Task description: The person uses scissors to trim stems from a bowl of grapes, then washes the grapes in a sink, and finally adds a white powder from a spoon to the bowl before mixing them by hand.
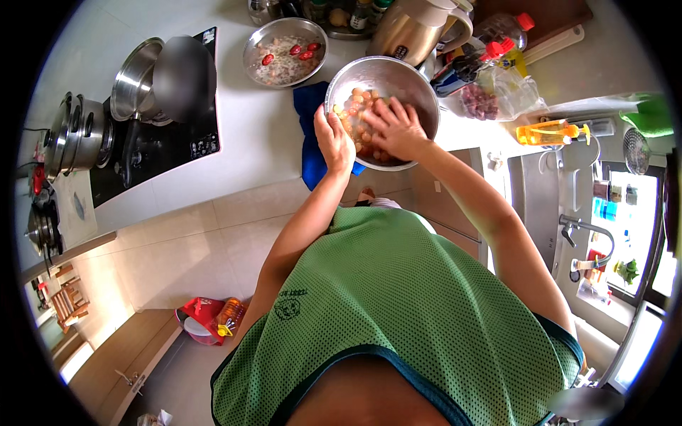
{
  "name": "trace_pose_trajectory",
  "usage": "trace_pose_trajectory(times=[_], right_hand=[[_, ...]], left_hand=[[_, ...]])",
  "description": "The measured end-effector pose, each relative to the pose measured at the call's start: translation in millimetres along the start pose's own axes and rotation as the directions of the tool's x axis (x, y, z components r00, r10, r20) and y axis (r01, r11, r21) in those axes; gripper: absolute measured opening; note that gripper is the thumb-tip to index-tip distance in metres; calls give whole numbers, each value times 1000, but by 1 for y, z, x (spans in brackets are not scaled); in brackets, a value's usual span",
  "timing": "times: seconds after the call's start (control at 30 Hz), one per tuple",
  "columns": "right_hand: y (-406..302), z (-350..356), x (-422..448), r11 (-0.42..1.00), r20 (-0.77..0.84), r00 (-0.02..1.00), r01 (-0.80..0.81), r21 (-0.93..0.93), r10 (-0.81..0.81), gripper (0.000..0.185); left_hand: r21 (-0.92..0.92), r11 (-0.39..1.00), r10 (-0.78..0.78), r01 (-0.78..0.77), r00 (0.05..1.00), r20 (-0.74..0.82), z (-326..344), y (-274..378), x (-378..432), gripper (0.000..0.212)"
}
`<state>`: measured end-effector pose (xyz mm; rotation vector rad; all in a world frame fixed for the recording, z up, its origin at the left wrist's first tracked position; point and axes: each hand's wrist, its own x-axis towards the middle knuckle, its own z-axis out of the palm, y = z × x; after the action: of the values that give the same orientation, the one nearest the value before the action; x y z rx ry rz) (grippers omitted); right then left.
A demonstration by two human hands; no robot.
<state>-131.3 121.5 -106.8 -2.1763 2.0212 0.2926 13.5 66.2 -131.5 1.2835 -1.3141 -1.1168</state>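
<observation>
A deep stainless steel bowl [386,72] sits at the counter's edge before me, with small round amber pieces of food [358,98] in it. My left hand [337,142] grips the bowl's left side, thumb over the rim. Inside, my right hand [399,130] lies palm down over the round pieces with its fingers spread; what is under the palm is hidden. Beside the bowl, a blue cloth [314,146] hangs over the counter edge. A shallower metal bowl [250,59] stands farther back, holding a wet pale mixture topped with several red dates [306,55].
A steel pan [128,80] and a stacked pot [88,128] stand around the black cooktop [176,152] at left. Behind the bowl is a gold thermal jug [407,32]. Red-capped bottles [463,66], a bag of red fruit [482,101] and a sink [535,197] are at right.
</observation>
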Motion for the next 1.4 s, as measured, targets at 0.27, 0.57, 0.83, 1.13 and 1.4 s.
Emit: trace_pose_trajectory(times=[0.27, 0.57, 0.83, 1.13, 1.4], right_hand=[[-39, 13, 51, 970, -62, 989, -121, 212, 137, 68], [33, 31, 24, 937, -225, 949, -143, 320, 221, 62], [-29, 7, 17, 947, -86, 982, 187, 260, -170, 60], [7, 2, 48, 675, 60, 794, -551, 490, 605, 69], [-40, 1, 19, 975, -5, 996, 87, 203, -88, 57]], left_hand=[[55, 998, 33, -32, 999, -6, -1, 5, 0, 35], [-35, 995, -76, 89, 957, 281, -10, 15, 39, 33], [-180, 959, -148, 220, 927, 344, -10, -3, 58, 38], [-118, 981, -144, 154, 986, 89, -8, 13, 16, 43], [-112, 984, -133, 141, 988, 74, -8, -8, 17, 37]])
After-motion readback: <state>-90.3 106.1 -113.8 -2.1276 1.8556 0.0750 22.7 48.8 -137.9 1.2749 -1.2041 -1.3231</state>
